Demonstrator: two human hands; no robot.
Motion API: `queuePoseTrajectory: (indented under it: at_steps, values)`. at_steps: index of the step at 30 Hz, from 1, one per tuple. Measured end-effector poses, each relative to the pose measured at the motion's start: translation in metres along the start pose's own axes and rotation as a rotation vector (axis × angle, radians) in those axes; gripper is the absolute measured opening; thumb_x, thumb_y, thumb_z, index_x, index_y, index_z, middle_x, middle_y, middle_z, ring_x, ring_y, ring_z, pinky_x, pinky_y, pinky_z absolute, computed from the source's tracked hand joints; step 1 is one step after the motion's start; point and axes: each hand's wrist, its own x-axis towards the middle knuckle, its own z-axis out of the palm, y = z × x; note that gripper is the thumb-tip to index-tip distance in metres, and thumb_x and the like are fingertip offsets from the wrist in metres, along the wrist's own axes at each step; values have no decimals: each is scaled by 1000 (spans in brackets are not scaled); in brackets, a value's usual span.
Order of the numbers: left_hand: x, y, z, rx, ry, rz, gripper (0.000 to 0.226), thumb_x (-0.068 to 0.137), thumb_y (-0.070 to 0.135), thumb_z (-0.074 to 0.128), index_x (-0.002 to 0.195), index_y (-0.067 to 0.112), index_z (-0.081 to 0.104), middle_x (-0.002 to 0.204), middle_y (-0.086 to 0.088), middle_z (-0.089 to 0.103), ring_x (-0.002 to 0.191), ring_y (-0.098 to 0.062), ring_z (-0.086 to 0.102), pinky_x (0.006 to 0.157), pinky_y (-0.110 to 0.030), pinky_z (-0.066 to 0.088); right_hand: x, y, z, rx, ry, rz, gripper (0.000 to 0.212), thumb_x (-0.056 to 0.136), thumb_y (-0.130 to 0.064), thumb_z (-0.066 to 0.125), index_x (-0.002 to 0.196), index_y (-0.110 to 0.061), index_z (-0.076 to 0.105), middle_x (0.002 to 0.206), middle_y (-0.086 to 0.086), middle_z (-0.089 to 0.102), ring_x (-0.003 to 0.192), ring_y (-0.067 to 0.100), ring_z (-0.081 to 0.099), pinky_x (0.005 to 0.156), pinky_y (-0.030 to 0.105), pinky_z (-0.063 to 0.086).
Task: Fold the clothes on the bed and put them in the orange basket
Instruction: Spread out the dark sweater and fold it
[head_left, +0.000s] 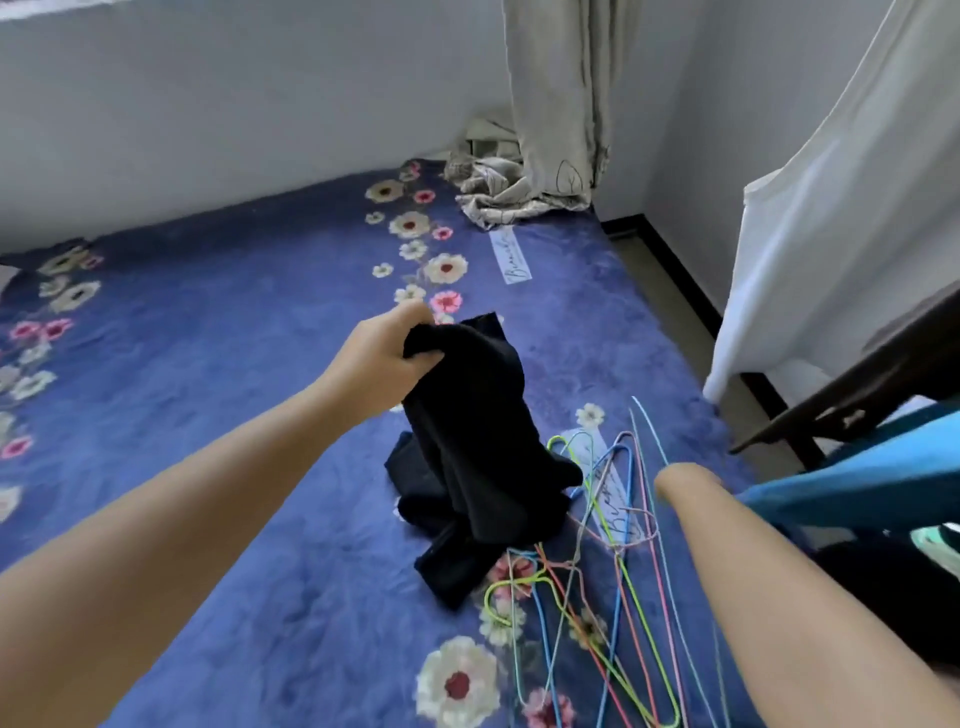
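A black garment (467, 447) hangs from my left hand (387, 358), which grips its top edge in a fist above the middle of the bed. The garment's lower part lies bunched on the blue flowered bedspread (208, 364). My right arm reaches in from the lower right, and its rounded end (675, 480) sits beside a blue garment (852, 483) stretched toward the right edge. The fingers of my right hand are hidden, so I cannot tell whether they hold the blue cloth. No orange basket is in view.
Several coloured wire hangers (597, 561) lie tangled on the bed to the right of the black garment. A white garment (810, 249) hangs at the right. A curtain (550, 130) bunches in the far corner. A dark wooden piece of furniture (872, 384) stands beside the bed.
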Motion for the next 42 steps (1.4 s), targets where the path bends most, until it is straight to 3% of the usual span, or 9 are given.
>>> queuePoseTrajectory:
  at_steps: [2,7,10,15,21,26,31,36,42]
  values:
    - [-2,-14,6,-24,-44,9,16,87,2,57,85,11,44,67,7,42,59,-9,39,49,-10,31,14,-1,14,-177,-95,-19,36,99,-17,32,130,-7,48,140,6,45,116,19,47,95,27,39]
    - [-9,-37,30,40,-217,56,22,85,0,59,77,14,43,67,9,42,59,-4,39,54,-9,32,22,-15,56,428,-346,-66,42,102,-8,24,68,7,44,44,14,59,33,17,57,36,24,45]
    - [-5,-45,36,59,-257,77,35,85,2,59,71,26,37,66,10,43,61,-2,40,54,-11,30,30,-29,65,558,-215,-88,38,97,-5,28,61,1,40,27,9,44,18,13,41,24,14,31]
    - [10,-57,40,22,-203,43,26,84,2,60,76,19,42,67,8,41,63,-17,39,54,-12,29,34,-42,55,226,-60,-161,40,90,-6,36,51,-6,47,28,3,44,43,16,46,50,23,39]
    - [15,-60,46,-23,-202,72,19,85,2,59,82,12,43,65,10,39,58,-3,37,50,-11,29,37,-63,37,-85,31,-145,36,85,-6,45,49,-7,51,21,1,39,51,21,45,61,26,41]
    - [12,-79,35,-84,-143,-14,34,85,-1,58,69,24,40,63,3,40,55,-11,35,47,-15,30,42,-76,80,79,34,-236,30,96,-19,42,73,-4,54,107,21,63,104,32,59,75,28,42]
    - [-1,-89,4,-254,-97,-85,34,85,-5,56,68,22,43,55,9,41,41,-3,37,39,-10,27,14,-102,92,295,36,-489,31,95,-32,47,101,-1,52,112,20,60,110,33,55,87,34,45]
    - [-14,-82,-47,-563,-96,20,17,66,18,63,65,33,55,57,13,46,55,-12,39,52,-25,32,-56,-137,34,393,356,-927,88,78,-29,71,146,-11,16,149,6,19,141,22,15,113,32,16]
    - [-33,-60,-121,-941,-82,268,20,55,17,76,66,28,65,66,2,55,59,-14,51,55,-25,43,-154,-178,-41,501,-11,-1181,21,80,-6,68,99,-15,63,95,1,65,88,8,61,83,22,45]
